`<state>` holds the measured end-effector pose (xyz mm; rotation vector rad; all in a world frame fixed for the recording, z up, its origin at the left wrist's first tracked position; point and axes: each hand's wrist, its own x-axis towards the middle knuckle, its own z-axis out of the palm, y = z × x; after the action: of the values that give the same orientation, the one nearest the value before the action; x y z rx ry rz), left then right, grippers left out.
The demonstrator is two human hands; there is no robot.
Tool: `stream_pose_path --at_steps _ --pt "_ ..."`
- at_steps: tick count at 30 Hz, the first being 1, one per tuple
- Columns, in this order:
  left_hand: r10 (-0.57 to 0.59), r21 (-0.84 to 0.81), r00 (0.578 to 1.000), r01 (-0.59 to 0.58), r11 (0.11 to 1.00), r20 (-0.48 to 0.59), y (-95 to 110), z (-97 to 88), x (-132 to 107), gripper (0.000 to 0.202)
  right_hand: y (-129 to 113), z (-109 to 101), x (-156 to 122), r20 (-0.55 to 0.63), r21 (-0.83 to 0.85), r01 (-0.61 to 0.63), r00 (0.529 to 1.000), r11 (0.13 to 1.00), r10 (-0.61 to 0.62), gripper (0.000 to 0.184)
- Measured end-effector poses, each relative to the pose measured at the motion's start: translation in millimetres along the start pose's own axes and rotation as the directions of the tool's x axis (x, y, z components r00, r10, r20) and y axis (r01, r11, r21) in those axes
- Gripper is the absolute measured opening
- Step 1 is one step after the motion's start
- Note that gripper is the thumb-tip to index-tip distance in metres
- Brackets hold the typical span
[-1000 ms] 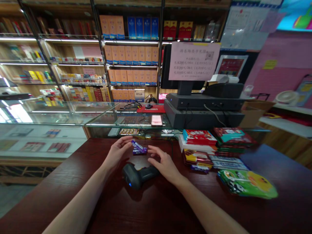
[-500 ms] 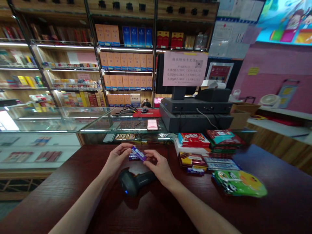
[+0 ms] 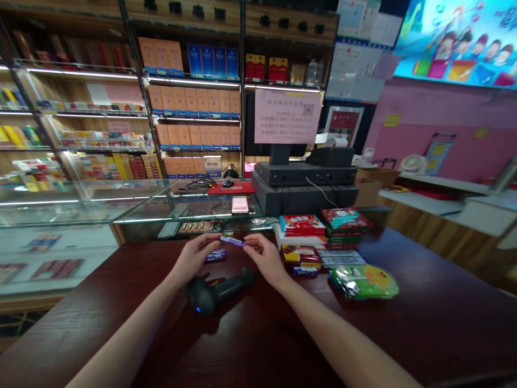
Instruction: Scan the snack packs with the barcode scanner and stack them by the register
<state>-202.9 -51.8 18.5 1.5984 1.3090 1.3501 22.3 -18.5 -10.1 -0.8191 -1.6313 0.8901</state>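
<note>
Between my two hands is a small purple candy stick pack (image 3: 232, 241), raised above the dark wooden counter. My left hand (image 3: 197, 256) pinches its left end, and my right hand (image 3: 264, 257) pinches the right end, so both are closed on it. Below and behind my left fingertips lie more purple candy packs (image 3: 216, 255) on the counter; how many is unclear. A dark handheld barcode scanner (image 3: 214, 292) with a blue light rests nearer to me, under my hands and touched by neither. Another purple pack (image 3: 306, 271) lies to the right, in front of the chocolate boxes.
Right of my hands are stacked red and white packets (image 3: 301, 225), dark red packets (image 3: 345, 218), yellow-brown chocolate boxes (image 3: 301, 256) and a green panda-print bag (image 3: 363, 282). A glass case (image 3: 194, 207) and a cash register (image 3: 307, 191) stand behind the wooden counter (image 3: 323, 334).
The held candy pack has turned from a steep slant to nearly level, showing a narrower side. My view has shifted right, and more of the pack lying behind my left hand shows.
</note>
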Motion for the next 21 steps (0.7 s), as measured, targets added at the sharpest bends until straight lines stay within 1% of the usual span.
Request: stream_pose_path --at_steps 4,7,9,13,16,17,19,21 --pt "-0.002 0.017 0.999 0.001 1.0 0.052 13 18.9 3 0.057 -5 -20 -2 -0.037 -0.04 0.012 0.999 0.999 -0.013 0.02" --pt "-0.02 0.016 0.996 0.019 1.0 0.082 24 38.0 2 0.06 -8 -38 -5 -0.069 -0.106 0.013 0.997 0.994 -0.021 0.018" --pt "-0.007 0.011 0.996 0.006 1.0 0.092 29 51.5 1 0.058 -8 -51 -8 -0.087 -0.128 0.007 0.996 0.992 -0.019 0.02" --pt "0.071 0.018 0.992 -0.073 0.997 0.104 27 78.6 2 0.054 -5 -79 -17 -0.13 -0.178 0.001 0.991 0.984 -0.024 0.022" --pt "0.076 0.007 0.986 -0.078 0.997 0.146 21 99.5 1 0.059 -1 -101 -24 -0.132 -0.229 -0.024 0.991 0.973 -0.007 0.019" --pt "0.063 -0.004 0.984 -0.063 0.998 0.166 20 106.6 0 0.06 -1 -107 -27 -0.124 -0.275 -0.031 0.992 0.961 -0.004 0.019" --pt "0.049 -0.049 0.978 -0.039 0.998 0.204 16 121.1 -4 0.062 -1 -120 -33 -0.1 -0.461 -0.05 0.995 0.886 0.004 0.019" --pt "0.035 -0.079 0.974 -0.017 0.997 0.226 14 135.7 -8 0.062 -4 -131 -40 -0.091 -0.557 -0.064 0.996 0.828 0.016 0.018"
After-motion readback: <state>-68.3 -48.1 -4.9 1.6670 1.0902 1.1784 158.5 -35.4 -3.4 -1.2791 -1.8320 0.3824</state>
